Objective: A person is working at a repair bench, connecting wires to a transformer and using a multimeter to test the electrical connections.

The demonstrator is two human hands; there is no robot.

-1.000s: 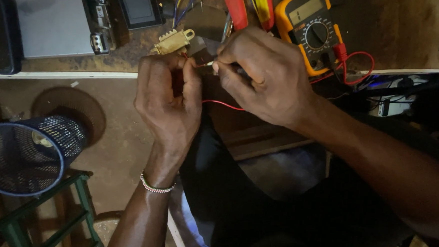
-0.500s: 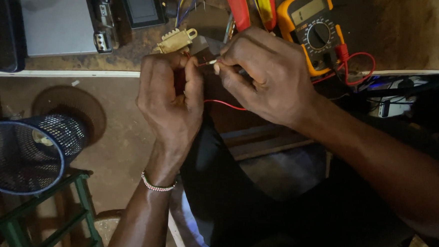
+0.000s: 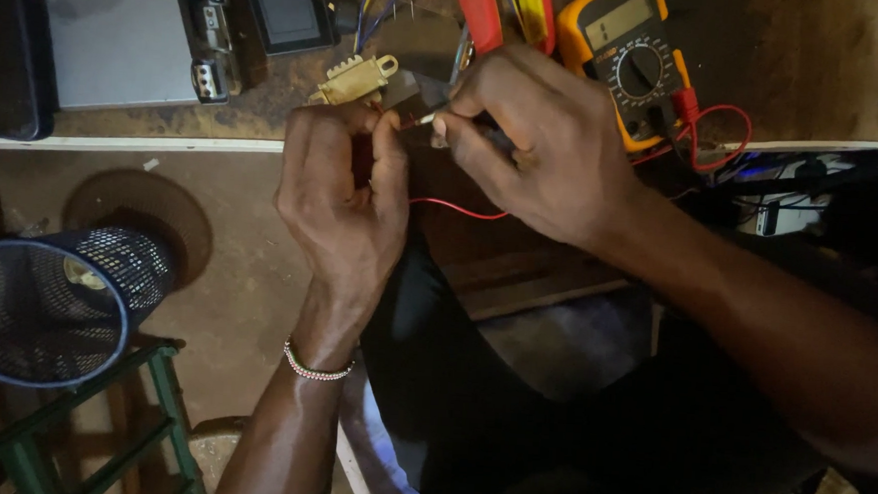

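From the head camera we look down on our two bare hands meeting at the edge of a worn brown wooden workbench [image 3: 819,56]. Our left hand [image 3: 342,187] is curled into a loose fist, its fingers closed around a thin red wire [image 3: 456,211] that comes out from between the fingers and trails to the right, under our right hand [image 3: 540,142]. Our right hand is closed in a narrow pinch on a slim probe with a pale tip [image 3: 428,119], and that tip sits right at the left thumb and forefinger, where the red wire is held; whether it touches bare metal we cannot tell. Just above the left knuckles lies a small brass-coloured metal transformer [image 3: 356,78] on the bench, near the hands but not held. Behind the right hand rests a yellow and black handheld multimeter with a round dial [image 3: 629,57], and a red lead loop [image 3: 715,141] curls beside it. A red-handled tool [image 3: 479,14] and a yellow-handled one [image 3: 534,9] lie at the top edge. To the left lies a flat grey metal case [image 3: 100,29]. A beaded bracelet [image 3: 314,369] circles the left wrist. Below the bench a dark blue mesh basket [image 3: 45,307] rests on a green metal stand [image 3: 99,420].
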